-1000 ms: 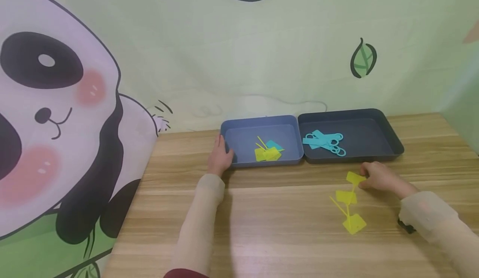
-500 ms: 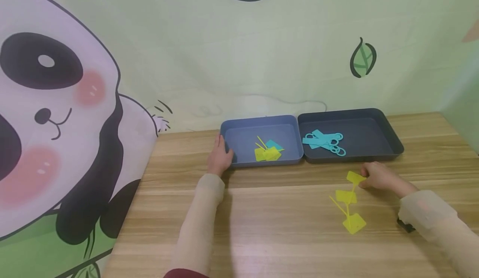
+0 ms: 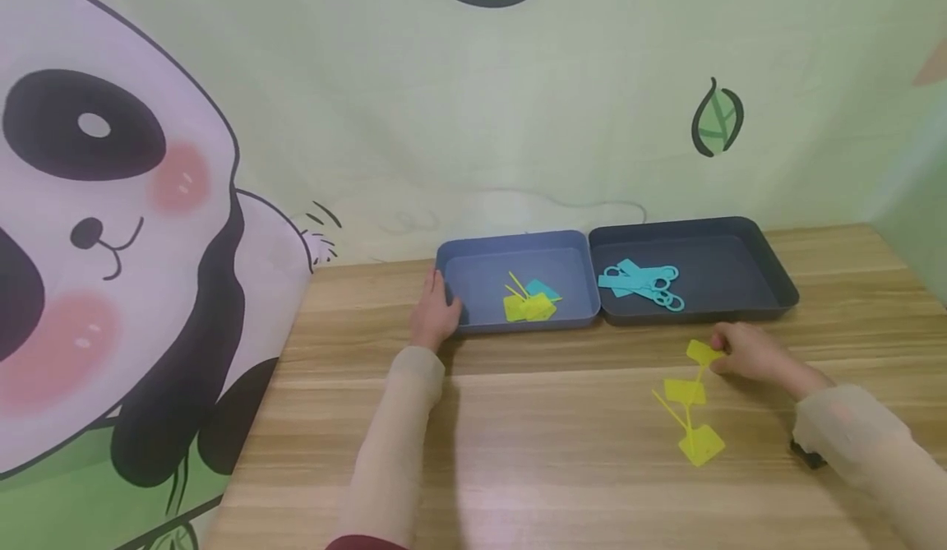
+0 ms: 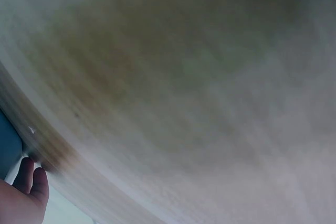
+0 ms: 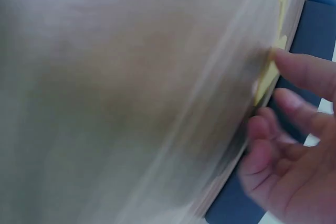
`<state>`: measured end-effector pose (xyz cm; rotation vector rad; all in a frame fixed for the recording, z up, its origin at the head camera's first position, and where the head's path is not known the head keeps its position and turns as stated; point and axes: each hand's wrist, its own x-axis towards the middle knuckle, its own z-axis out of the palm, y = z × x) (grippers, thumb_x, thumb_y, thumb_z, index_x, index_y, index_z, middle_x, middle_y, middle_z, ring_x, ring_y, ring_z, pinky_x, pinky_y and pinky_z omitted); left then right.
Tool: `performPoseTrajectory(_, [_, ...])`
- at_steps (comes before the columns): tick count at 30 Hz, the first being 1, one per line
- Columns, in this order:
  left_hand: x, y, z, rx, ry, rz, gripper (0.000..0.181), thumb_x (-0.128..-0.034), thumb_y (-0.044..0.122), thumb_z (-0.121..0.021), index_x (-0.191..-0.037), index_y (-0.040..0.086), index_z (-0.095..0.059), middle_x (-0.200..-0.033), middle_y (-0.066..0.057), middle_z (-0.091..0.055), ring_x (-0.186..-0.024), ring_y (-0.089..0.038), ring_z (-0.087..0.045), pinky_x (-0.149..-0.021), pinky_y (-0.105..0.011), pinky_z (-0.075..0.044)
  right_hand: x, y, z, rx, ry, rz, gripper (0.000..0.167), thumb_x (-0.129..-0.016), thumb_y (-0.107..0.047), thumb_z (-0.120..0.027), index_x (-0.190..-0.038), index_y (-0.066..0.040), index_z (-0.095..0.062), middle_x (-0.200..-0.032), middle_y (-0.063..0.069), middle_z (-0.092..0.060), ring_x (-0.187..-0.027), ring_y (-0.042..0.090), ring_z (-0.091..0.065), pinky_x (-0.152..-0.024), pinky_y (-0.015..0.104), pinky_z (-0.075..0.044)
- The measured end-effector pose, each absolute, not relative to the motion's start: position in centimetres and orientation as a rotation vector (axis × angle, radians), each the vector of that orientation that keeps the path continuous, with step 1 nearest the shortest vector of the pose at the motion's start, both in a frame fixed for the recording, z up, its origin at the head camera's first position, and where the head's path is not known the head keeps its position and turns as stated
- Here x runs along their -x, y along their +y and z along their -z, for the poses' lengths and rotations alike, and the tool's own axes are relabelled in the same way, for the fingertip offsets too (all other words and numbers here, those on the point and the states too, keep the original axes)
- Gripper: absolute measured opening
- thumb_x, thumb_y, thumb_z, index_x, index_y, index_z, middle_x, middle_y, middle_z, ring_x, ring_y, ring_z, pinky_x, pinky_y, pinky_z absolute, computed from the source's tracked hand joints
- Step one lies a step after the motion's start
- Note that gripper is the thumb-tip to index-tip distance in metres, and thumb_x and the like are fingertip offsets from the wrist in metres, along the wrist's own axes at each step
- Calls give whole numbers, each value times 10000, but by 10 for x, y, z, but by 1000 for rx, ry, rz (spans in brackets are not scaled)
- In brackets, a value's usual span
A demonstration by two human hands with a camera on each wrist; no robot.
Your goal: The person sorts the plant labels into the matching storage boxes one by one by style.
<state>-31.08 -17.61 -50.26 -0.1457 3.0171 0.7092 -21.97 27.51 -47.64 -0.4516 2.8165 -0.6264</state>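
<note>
Several yellow plant labels [image 3: 701, 445], flat heads on thin stems, lie in a loose line on the wooden table. My right hand [image 3: 762, 359] pinches the edge of the farthest yellow label [image 3: 701, 353]. In the right wrist view, fingertips meet that label [image 5: 266, 80] while the other fingers curl below. My left hand [image 3: 435, 313] grips the left edge of the blue tray [image 3: 473, 318], thumb inside and fingers outside. Only a few fingers [image 4: 39, 184] show at the lower left of the left wrist view. Yellow labels [image 3: 531, 307] and a cyan label [image 3: 543, 288] lie in that tray.
A dark grey tray [image 3: 740, 279] touches the blue one on the right. Cyan ringed tags [image 3: 642, 280] are heaped in its left part. Behind the wooden table [image 3: 547, 451] hangs a green backdrop [image 3: 518, 122] with a printed panda [image 3: 133, 246].
Both hands, the trays and the labels stay in place. Only the head view shifts slightly, and the right sleeve moves a little.
</note>
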Motion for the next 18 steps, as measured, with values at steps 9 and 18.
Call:
performPoseTrajectory(9, [311,-176,501,167,3005,-734,662,-882,311,-403,-1424,64,-115,-1504,-40,-63,-1362,-195,-153,-1081,-377,-227,210,274,474,680,2951,496,438,-738,-117,-648,-1153,-6,-561,-1049,248,-539,-936,407,-520,-774,539,-424])
performPoseTrajectory(18, [312,-176,506,156,3014,-701,662,-882,329,-389,-1424,63,-117,-1503,-47,-60,-1359,-212,-161,-1077,-396,-228,208,277,482,738,2958,424,439,-803,-210,-609,-1192,-20,-535,-1133,291,-512,-1023,470,-464,-835,584,-375])
